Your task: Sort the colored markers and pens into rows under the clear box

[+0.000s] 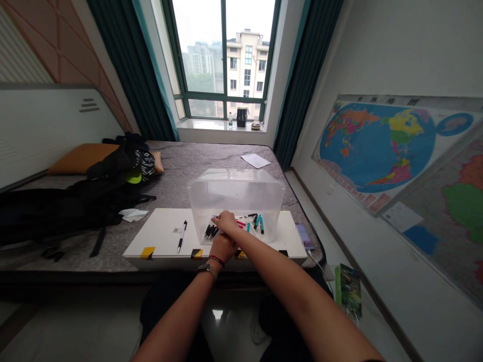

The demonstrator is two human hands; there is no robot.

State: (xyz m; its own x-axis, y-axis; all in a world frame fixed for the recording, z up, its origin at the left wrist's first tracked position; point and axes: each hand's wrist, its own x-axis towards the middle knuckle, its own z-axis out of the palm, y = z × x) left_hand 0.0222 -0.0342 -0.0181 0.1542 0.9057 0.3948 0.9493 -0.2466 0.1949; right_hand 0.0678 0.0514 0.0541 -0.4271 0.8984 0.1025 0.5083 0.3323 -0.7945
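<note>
A clear plastic box (236, 193) lies on its side on a white board (158, 229), its open side toward me. Inside are black pens (211, 232) at the left and teal markers (261, 224) at the right, with red pens (240, 223) between them. My right hand (227, 222) reaches into the box's mouth, above the black pens. Its fingers are closed together; what they hold, if anything, is too small to make out. Just under the right wrist is my left hand (223, 246), its fingers mostly hidden. A white-and-black pen (182, 236) lies on the board left of the box.
The board rests on a grey mattress (181, 166). Black bags (113, 171) and a crumpled tissue (133, 215) lie to the left. A paper sheet (255, 160) is behind the box. At the right edge lies a phone (305, 235) with a white cable.
</note>
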